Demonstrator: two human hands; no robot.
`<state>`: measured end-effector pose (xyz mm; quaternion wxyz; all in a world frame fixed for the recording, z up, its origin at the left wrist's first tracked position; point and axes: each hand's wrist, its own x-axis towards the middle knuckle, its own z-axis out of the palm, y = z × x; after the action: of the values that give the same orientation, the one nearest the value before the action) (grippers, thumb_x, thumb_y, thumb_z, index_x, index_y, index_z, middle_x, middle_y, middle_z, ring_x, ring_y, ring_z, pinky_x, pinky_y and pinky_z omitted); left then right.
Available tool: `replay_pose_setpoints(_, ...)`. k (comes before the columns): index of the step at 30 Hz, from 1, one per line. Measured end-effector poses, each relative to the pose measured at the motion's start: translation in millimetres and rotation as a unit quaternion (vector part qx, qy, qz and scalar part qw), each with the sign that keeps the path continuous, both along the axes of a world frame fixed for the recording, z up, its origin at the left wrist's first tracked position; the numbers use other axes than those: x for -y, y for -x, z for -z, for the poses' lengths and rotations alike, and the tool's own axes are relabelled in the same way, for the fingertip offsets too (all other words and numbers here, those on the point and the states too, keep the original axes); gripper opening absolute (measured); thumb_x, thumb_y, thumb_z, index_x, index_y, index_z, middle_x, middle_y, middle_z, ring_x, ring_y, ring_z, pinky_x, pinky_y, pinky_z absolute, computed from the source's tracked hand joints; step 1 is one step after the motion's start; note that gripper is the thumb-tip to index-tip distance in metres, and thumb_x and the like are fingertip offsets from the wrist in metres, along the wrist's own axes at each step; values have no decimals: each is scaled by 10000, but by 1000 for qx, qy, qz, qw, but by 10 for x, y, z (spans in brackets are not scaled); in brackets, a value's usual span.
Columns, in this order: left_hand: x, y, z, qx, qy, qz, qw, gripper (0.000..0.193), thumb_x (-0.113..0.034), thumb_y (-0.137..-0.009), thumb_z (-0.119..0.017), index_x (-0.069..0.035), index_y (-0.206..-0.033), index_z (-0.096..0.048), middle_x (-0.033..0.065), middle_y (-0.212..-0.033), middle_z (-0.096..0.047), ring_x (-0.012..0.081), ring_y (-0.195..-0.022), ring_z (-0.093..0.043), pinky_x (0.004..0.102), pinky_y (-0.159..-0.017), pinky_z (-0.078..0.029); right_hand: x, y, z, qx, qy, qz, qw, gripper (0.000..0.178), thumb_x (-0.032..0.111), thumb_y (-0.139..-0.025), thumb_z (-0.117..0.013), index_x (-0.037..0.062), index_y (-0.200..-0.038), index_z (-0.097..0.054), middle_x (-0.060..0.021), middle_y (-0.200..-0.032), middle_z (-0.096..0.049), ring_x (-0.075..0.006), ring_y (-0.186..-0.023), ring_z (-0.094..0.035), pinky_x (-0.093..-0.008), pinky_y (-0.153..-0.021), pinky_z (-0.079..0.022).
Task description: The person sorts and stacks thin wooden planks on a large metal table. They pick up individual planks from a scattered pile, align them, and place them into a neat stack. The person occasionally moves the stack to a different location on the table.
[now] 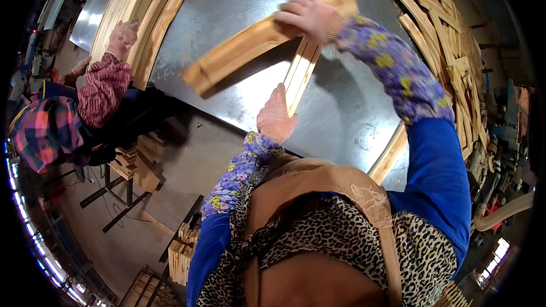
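Gloved and slightly blurred, my right hand (307, 18) is closed over the far end of a thick wooden board (239, 48). The board slants above the metal table, its other end reaching toward the near left. Beneath it lie a few narrow wooden strips (301, 71) side by side on the tabletop, partly covered by the board and my right hand. My left hand (277, 115), also gloved, grips the near end of these strips, fingers along their left side and thumb on the right.
The metal table (352, 108) carries a row of long boards (156, 20) at the left, where a co-worker's gloved hand (122, 38) rests. Loose wood pieces (443, 28) are heaped at the right. Another board (389, 153) lies beside my body. Wood blocks (136, 165) are stacked on a stand below.
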<state>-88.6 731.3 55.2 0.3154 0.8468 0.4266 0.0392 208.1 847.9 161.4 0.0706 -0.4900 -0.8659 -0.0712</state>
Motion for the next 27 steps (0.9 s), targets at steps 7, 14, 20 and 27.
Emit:
replay_pose_setpoints(7, 101, -315, -28, -32, 42, -29, 998, 915, -350, -898, -769, 50, -1638, -410, 351, -1532, -581, 516, -1385, -598, 532, -1193, -489, 694, -134, 530, -187, 91, 330, 921, 762, 245, -867, -727, 164, -1597, -524, -183, -1344, -685, -407, -1275, -631, -513, -1089, -541)
replay_pose_setpoints(14, 184, -601, -433, -61, 81, 23, 995, 1140, -389, -846, -801, 118, -1692, -230, 409, -1609, -473, 540, -1487, -492, 518, -1266, -424, 4637, -396, 1171, -168, 94, 837, 513, 971, 426, -869, -834, -3, -1635, -419, -262, -1394, -659, -439, -1361, -596, -514, -1186, -479)
replay_pose_setpoints(20, 209, -760, -227, -108, 65, 79, 989, 1238, -504, -826, -819, 141, -1687, -205, 424, -1640, -418, 539, -1535, -432, 509, -1302, -371, 4469, -123, 1071, -342, 130, 851, 376, 956, 451, -907, -810, -24, -1640, -422, -245, -1346, -697, -405, -1283, -665, -504, -1139, -533)
replay_pose_setpoints(27, -232, -325, 121, -62, 15, 176, 982, 1295, -809, -942, -624, 179, -1672, -215, 441, -1689, -329, 543, -1595, -343, 522, -1310, -335, 2226, 552, 947, -471, 332, 583, 573, 751, 592, -1117, -421, 53, -1634, -495, -247, -1558, -614, -450, -1450, -562, -522, -1249, -420)
